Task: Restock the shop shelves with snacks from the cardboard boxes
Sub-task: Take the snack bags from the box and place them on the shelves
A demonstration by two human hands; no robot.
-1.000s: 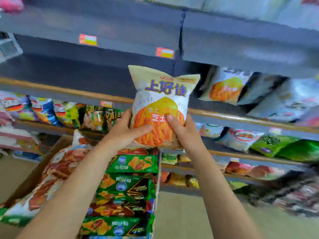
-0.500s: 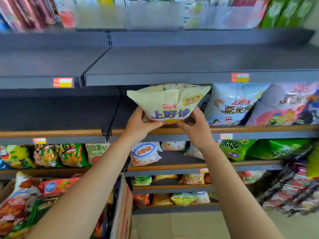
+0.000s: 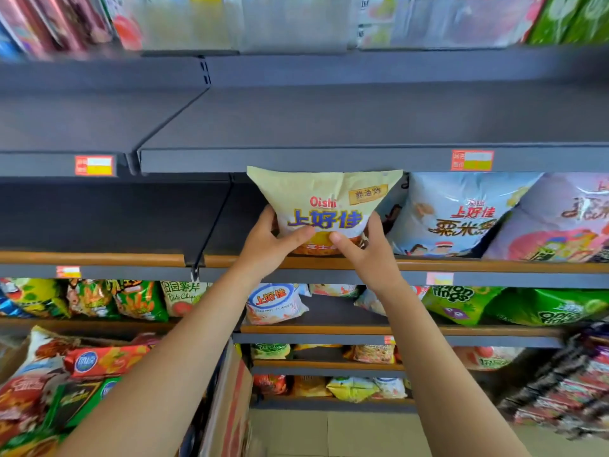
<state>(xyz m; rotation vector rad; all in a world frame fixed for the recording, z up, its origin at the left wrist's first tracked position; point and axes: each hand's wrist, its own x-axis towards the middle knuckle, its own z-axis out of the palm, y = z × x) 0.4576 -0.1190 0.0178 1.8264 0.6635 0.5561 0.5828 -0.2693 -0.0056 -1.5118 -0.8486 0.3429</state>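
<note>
A pale yellow Oishi snack bag (image 3: 324, 201) stands upright on the shelf with the wooden front lip (image 3: 99, 258), just left of a blue-white Oishi bag (image 3: 458, 216). My left hand (image 3: 268, 240) grips its lower left side and my right hand (image 3: 369, 249) grips its lower right, thumbs on the front. The bag's bottom is hidden behind my hands. An open cardboard box (image 3: 230, 400) full of snack bags sits at the lower left, under my left forearm.
The shelf stretch left of the yellow bag (image 3: 115, 219) holds nothing. A purple-pink bag (image 3: 560, 225) stands at the far right. Lower shelves carry green, orange and white snack bags (image 3: 138, 300). The grey shelf above (image 3: 329, 159) hangs close over the bag's top.
Both hands carried the yellow bag up from in front of the box onto the shelf with the wooden lip. Since half a second ago it has been stood more upright.
</note>
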